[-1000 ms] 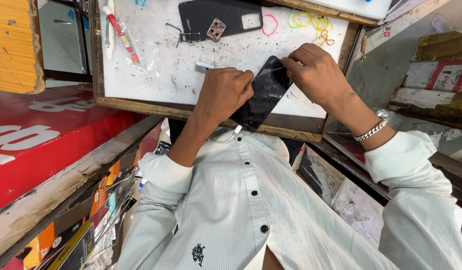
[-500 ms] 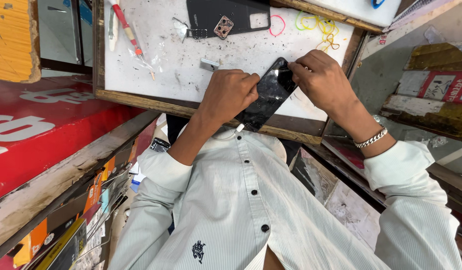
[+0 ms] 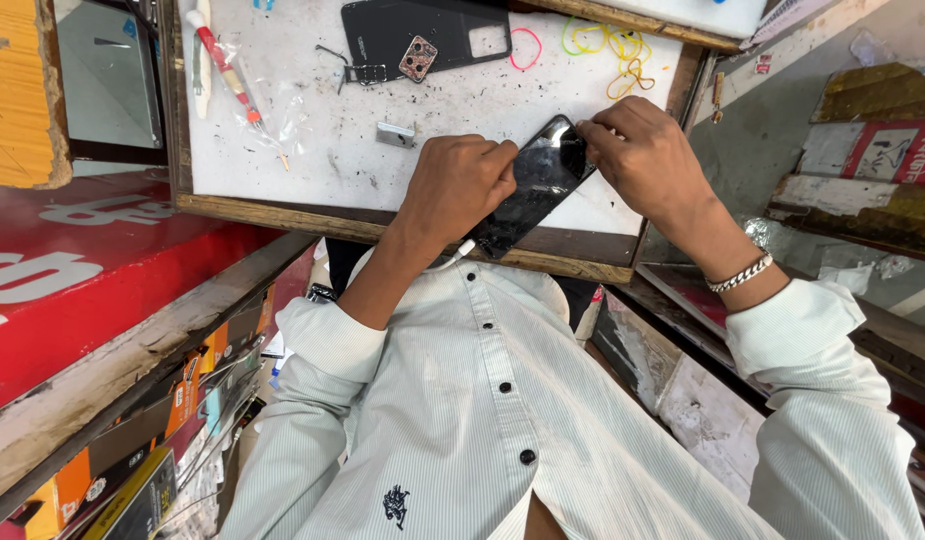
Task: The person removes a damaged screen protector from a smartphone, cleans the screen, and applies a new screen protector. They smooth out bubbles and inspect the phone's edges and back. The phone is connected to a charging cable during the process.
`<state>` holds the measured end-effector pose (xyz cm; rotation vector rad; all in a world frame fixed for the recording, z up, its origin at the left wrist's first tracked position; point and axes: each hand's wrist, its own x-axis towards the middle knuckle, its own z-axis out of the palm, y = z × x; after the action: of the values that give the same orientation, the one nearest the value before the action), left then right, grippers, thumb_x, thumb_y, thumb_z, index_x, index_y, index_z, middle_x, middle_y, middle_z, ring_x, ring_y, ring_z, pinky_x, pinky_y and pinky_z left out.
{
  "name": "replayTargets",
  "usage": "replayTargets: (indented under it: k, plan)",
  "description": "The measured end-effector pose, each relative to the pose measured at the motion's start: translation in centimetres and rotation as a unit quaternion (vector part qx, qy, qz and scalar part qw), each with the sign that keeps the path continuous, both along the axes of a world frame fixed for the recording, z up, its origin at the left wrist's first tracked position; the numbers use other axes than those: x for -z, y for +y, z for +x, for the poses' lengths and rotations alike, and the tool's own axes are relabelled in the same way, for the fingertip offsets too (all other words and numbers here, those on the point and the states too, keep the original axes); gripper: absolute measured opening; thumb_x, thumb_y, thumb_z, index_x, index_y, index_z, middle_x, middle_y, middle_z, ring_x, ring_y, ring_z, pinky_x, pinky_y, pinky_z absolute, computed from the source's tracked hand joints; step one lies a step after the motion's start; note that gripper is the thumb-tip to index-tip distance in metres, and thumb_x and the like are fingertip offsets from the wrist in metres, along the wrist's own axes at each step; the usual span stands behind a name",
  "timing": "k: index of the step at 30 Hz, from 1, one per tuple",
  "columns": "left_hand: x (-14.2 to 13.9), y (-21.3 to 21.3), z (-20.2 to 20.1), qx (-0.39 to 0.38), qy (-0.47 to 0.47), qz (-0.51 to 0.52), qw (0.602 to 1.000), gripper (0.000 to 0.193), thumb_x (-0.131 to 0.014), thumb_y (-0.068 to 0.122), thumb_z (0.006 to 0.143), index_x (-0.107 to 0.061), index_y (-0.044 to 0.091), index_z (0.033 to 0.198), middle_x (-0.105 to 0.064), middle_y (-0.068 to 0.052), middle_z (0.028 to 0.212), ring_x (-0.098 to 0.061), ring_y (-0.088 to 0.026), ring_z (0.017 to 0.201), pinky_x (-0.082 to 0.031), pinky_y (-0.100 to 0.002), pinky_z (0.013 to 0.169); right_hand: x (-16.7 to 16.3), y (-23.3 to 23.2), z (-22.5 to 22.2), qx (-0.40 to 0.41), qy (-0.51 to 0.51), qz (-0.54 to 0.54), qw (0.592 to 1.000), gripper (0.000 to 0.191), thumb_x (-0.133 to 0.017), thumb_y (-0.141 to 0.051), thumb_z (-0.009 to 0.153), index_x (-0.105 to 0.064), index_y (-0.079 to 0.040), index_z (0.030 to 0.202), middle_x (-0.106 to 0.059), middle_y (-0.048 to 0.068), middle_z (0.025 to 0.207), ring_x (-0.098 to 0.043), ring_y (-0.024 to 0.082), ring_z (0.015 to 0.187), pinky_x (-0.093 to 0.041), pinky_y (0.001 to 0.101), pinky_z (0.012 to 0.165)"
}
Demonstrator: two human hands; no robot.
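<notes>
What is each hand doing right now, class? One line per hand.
Left hand: closed on the black phone, gripping its side.
Right hand: fingertips pinched at the phone's top corner.

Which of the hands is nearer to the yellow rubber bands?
The right hand: it is at the phone's upper end, just below the rubber bands. The left hand holds the phone's lower part, farther away.
</notes>
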<state>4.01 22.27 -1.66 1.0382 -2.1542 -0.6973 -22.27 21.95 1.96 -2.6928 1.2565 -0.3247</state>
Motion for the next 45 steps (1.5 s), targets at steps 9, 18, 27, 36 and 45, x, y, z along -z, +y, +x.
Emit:
replayTargets:
  k: [9,18,27,36,45]
  plan:
    - [0.2,0.7,0.4,-0.014,-0.015,0.011,1.000,0.010,-0.077,0.005,0.079,-0.067,0.004,0.080,-0.059,-0.007,0.058,-0.060,-0.022,0.053,-0.048,-0.037,0.053,0.0,0.0,0.7,0.004,0.000,-0.006,1.000,0.025,-0.079,0.000,0.087,-0.075,0.000,0.111,-0.070,0.009,0.099,-0.065,0.025,0.095,-0.056,0.0375,0.083]
    - [0.5,1.2,1.3,-0.045,-0.003,0.013,0.999,0.008,-0.076,0.005,0.082,-0.068,0.005,0.082,-0.061,-0.007,0.058,-0.062,-0.020,0.052,-0.049,-0.036,0.052,-0.6,-0.3,2.1,-0.003,0.013,-0.008,1.000,0.027,-0.079,-0.002,0.084,-0.074,0.000,0.111,-0.070,0.011,0.102,-0.065,0.028,0.097,-0.056,0.0386,0.086]
    - [-0.2,-1.5,-0.3,-0.053,-0.018,0.011,0.998,0.006,-0.074,0.011,0.088,-0.072,0.005,0.089,-0.068,-0.010,0.063,-0.068,-0.026,0.057,-0.052,-0.040,0.056,-0.8,-0.4,2.8,0.038,-0.027,-0.005,0.999,0.021,-0.078,-0.003,0.089,-0.072,0.001,0.110,-0.068,0.013,0.102,-0.064,0.031,0.097,-0.054,0.0409,0.087]
    - [0.0,-2.4,-2.6,-0.021,-0.014,0.011,1.000,0.008,-0.071,0.012,0.092,-0.073,0.005,0.096,-0.070,-0.013,0.068,-0.069,-0.030,0.061,-0.054,-0.042,0.059,-0.1,0.1,2.3,0.071,-0.063,0.001,0.995,0.023,-0.076,-0.001,0.088,-0.072,0.002,0.111,-0.067,0.014,0.100,-0.064,0.033,0.097,-0.054,0.0422,0.086]
    - [-0.1,-2.2,-3.2,-0.030,-0.008,0.015,0.999,0.008,-0.071,0.013,0.095,-0.074,0.005,0.096,-0.069,-0.014,0.066,-0.068,-0.031,0.058,-0.052,-0.042,0.055,0.2,0.5,1.7,0.083,-0.078,0.002,0.993,0.021,-0.076,0.000,0.089,-0.073,0.002,0.110,-0.068,0.014,0.101,-0.065,0.032,0.096,-0.055,0.0420,0.085]
